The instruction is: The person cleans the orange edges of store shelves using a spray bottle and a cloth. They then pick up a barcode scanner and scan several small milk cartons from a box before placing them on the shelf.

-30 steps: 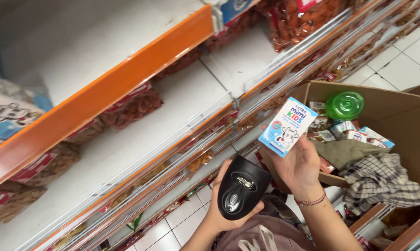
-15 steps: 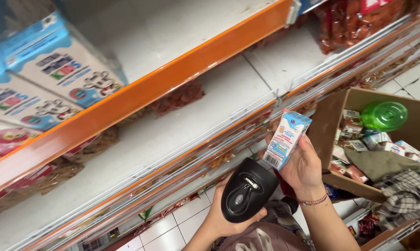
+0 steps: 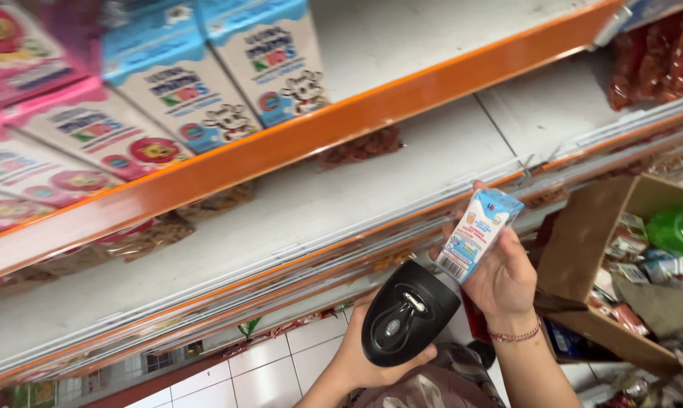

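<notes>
At four o'clock, the right hand grips a small blue-and-white drink carton, long axis tilted toward one o'clock. Just beside it at seven o'clock, the left hand clasps a black handheld barcode scanner, nose touching the carton's bottom end.

Left hand mostly hidden behind the black barcode scanner; only wrist and a few fingertips show, forearm cut by bottom edge. Scanner's window faces away, not visible. Right hand: palm hidden behind the small drink carton; forearm cut at bottom edge. Carton's barcode and print too small to tell. Cardboard box cut by right edge; contents a jumble, green lid partly cut off. Boxes on the orange-edged shelf cut at top and left edges, the pink ones at left blurred. Red packets at the shelf's right end blurred, cut off. Brown packets under the shelf's front edge half hidden.
</notes>
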